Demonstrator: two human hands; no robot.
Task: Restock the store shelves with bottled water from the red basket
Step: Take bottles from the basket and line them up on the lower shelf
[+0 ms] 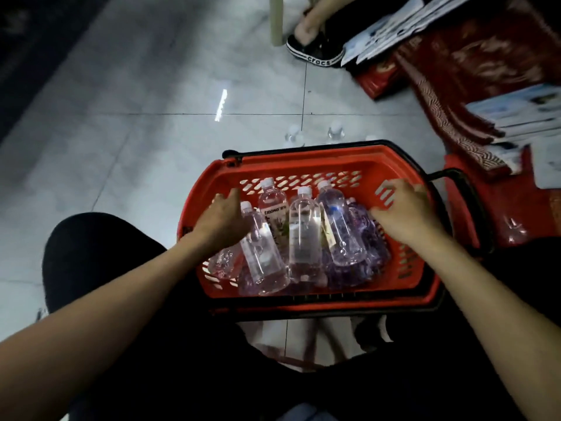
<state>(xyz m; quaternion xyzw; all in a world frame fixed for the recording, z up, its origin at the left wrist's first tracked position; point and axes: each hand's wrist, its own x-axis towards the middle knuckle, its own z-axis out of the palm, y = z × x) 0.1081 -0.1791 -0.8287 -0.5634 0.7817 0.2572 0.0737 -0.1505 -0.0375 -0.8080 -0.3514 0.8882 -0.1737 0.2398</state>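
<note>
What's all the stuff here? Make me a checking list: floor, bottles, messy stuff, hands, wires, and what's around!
Surface: shiny grey tiled floor.
Job's things: red plastic basket with black handles, holding clear plastic water bottles with white caps leaning in a pile; a few more bottles on the floor beyond it.
Clutter: red patterned packs and stacked white papers at the right.
Hands: left hand and right hand both over the basket, fingers loose, no clear grip.
Cables: nothing seen.
Surroundings: another person's black-and-white shoe beside a pale post.
</note>
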